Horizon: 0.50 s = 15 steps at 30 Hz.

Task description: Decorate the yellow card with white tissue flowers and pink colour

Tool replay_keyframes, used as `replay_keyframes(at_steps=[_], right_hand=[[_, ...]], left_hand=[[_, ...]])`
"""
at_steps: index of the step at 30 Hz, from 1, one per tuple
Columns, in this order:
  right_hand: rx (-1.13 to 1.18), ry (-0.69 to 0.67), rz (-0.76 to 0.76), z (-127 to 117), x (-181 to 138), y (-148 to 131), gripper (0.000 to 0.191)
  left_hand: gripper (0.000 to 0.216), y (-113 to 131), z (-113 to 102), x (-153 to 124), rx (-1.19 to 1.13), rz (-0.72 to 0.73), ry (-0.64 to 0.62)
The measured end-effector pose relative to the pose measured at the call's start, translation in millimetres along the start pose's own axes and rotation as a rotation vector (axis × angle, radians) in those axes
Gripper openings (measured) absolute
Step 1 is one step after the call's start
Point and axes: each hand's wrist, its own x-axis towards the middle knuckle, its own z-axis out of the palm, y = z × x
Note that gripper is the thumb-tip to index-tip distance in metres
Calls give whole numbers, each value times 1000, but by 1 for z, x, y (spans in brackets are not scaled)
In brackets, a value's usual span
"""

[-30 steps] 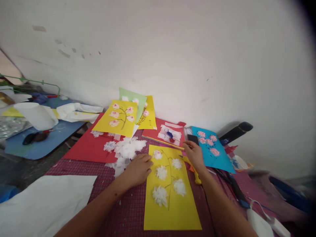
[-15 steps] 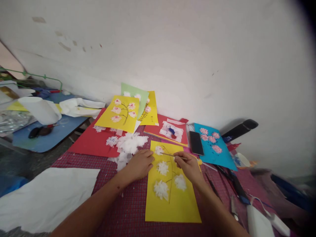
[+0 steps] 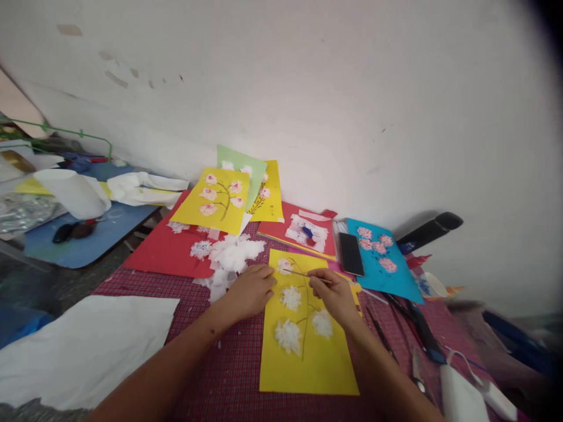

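Brought the brush (image 3: 308, 275) across onto the yellow sheet (image 3: 308, 375) since a second ago, uncovering the phone (image 3: 350, 254), partly hidden then behind the right hand (image 3: 332, 293). Now pinching the brush between thumb and fingers of that hand, and setting its tip at the top left flower (image 3: 284, 266) (white, with a faint touch of pink). Keeping the left hand (image 3: 251, 291) as before, open, with fingers loosely bent at the sheet's left edge. Working with the sheet laid flat on the checked cloth (image 3: 237, 375), just right of a heap of white tissue (image 3: 233, 253). Seeing three more white puffs (image 3: 288, 336) on it, two left of the drawn stem (image 3: 303, 349), one to the right, near the right hand. Beyond the sheet's top, finding a red card (image 3: 284, 217) with a paint-stained pad (image 3: 319, 237); farther right, the phone beside a blue sheet (image 3: 402, 284) of pink flowers. Past the tissue, seeing a yellow picture (image 3: 189, 220) overlapping a green one (image 3: 255, 186).
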Motion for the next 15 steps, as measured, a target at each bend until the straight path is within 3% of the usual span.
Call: replay_keyframes(at_steps=[11,15], right_hand=[[-82,-25,-34,8,3,-2,28],[-194,-76,-143,10,4,0,20]], left_hand=[[16,-1,2,0,2,-13,-4],[17,0,1,-1,-4,0,6]])
